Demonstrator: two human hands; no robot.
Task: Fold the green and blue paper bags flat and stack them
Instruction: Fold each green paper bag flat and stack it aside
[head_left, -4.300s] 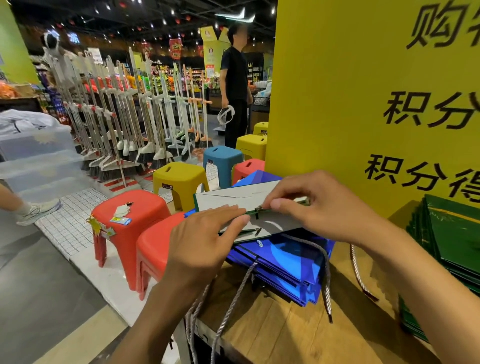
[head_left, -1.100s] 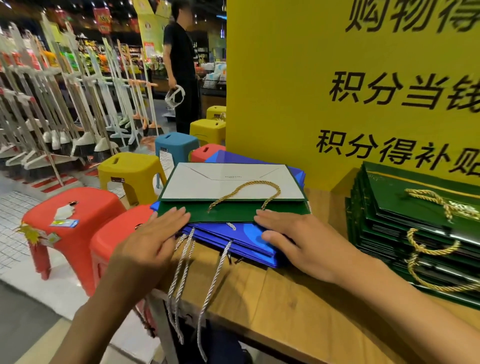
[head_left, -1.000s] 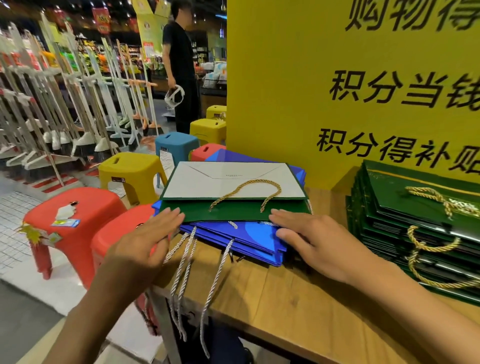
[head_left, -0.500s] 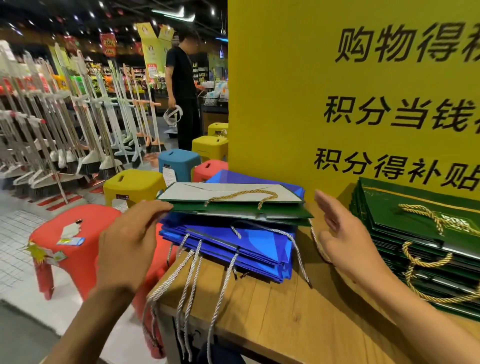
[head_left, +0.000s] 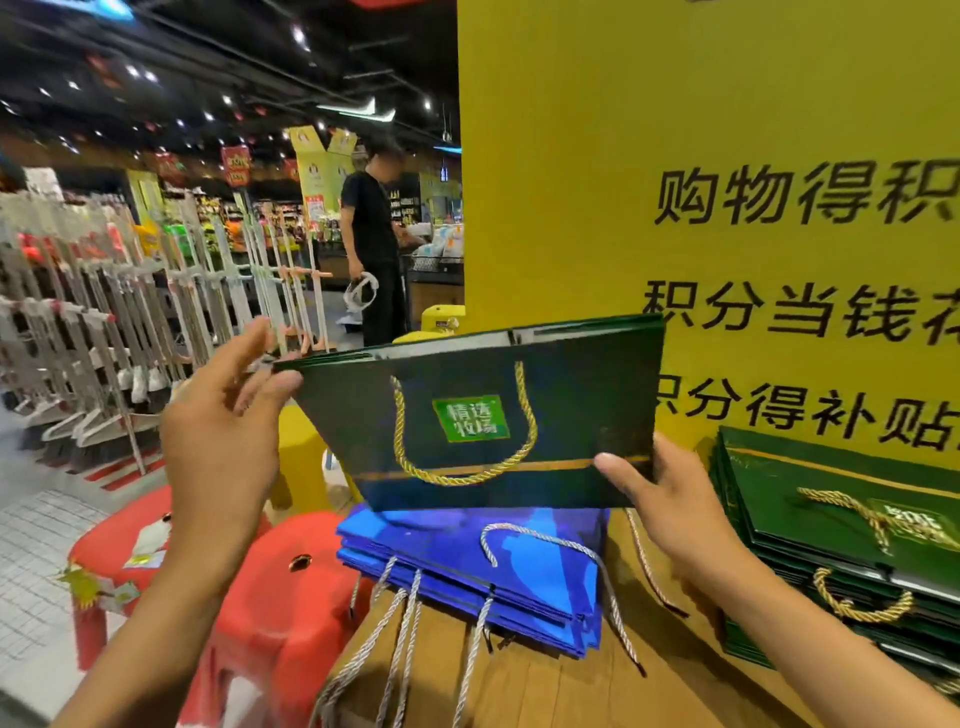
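Observation:
A flat folded green paper bag (head_left: 566, 415) with a gold rope handle and a green logo is held up in the air, its face toward me. My left hand (head_left: 223, 431) pinches its upper left corner between thumb and fingers. My right hand (head_left: 670, 499) grips its lower right corner, thumb on the front. Beneath it a stack of flat blue bags (head_left: 478, 571) with silver rope handles lies on the wooden table (head_left: 545, 691). A stack of flat green bags (head_left: 831, 530) lies on the table at the right.
A tall yellow sign board (head_left: 701, 156) with black characters stands behind the table. Red stools (head_left: 270, 613) and a yellow stool (head_left: 301, 467) stand left of the table. Racks of brooms (head_left: 104, 322) line the aisle. A person in black (head_left: 374, 260) stands further back.
The green bag lay on top of the blue stack; both hands have now lifted it and tilted it upright, showing its logo face. The blue stack's top is uncovered.

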